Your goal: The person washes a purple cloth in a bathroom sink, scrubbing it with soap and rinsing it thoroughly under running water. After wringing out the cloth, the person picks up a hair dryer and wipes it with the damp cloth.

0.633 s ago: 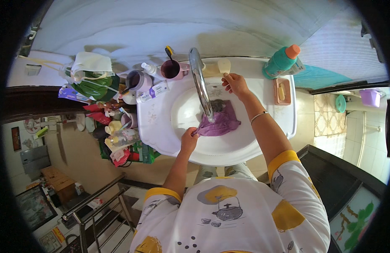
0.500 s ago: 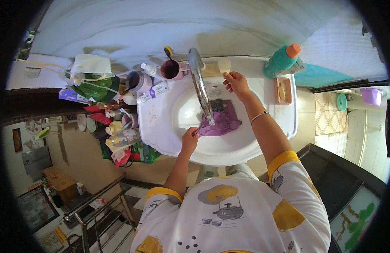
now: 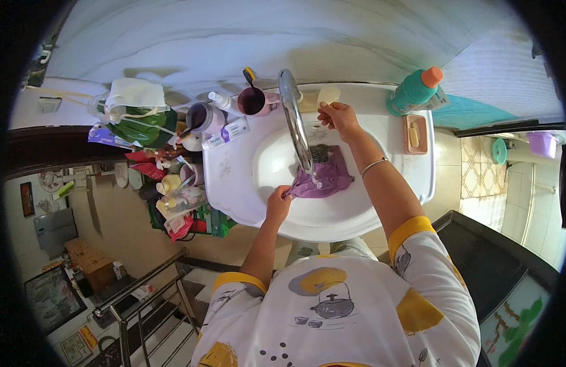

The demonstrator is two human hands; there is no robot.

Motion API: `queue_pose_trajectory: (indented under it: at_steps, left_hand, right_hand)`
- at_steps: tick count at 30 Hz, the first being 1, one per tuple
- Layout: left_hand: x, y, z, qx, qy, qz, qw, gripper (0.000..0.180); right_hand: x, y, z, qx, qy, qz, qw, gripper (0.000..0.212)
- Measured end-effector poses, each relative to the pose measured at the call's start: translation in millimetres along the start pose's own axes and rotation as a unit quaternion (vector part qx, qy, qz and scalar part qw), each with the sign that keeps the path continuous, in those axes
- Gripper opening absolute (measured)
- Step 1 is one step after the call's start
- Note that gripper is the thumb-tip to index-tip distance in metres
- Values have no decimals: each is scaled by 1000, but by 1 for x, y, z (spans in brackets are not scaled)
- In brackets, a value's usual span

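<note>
A wet purple cloth [image 3: 325,180] lies spread in the white washbasin [image 3: 283,211], under the spout of a curved chrome tap [image 3: 289,101]. A short bit of water shows at the spout's mouth. My left hand [image 3: 277,207] pinches the cloth's near left corner at the basin rim. Behind the basin, my right hand [image 3: 340,121] has its fingers bent together at the lower edge of a flat cream piece [image 3: 329,93], which looks like the tap's lever. The fingertips partly hide that contact. A dark patch shows in the basin just beyond the cloth.
On the right ledge stand a teal bottle [image 3: 411,95] with an orange cap and a pink soap dish [image 3: 415,134]. Mugs [image 3: 252,101], a spray bottle and a boxed tube [image 3: 228,133] crowd the left ledge. A metal railing [image 3: 142,293] stands at lower left.
My right hand has shifted slightly left along the cream piece, its fingers drawn closer together. My left hand still pinches the cloth's corner. The whole view has moved slightly.
</note>
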State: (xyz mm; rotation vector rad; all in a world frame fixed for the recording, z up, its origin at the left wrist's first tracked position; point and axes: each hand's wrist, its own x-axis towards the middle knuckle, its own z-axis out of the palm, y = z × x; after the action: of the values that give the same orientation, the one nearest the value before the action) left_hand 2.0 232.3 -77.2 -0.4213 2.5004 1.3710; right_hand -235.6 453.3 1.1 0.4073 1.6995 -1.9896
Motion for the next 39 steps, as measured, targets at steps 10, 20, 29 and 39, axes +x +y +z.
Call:
queue_pose_trajectory:
  at_steps: [10,20,29,39]
  left_hand:
    - [-3,20,-2,19,-17,-49,998,33]
    - [3,16,26,238,-40,1,970,20]
    - [-20,59,21,-158,-167,-10,973,15]
    - [-27,100,-11,-371,-55,-40,926,16]
  right_hand:
    - [-6,-9,-3,20,-16,11,1000,31]
    - [-33,48,-46,-94,17,33,995,27]
    - [-109,182,-62,-414,-36,-89,905,23]
    - [-130,120,-50,-518,-136,-118,836,24]
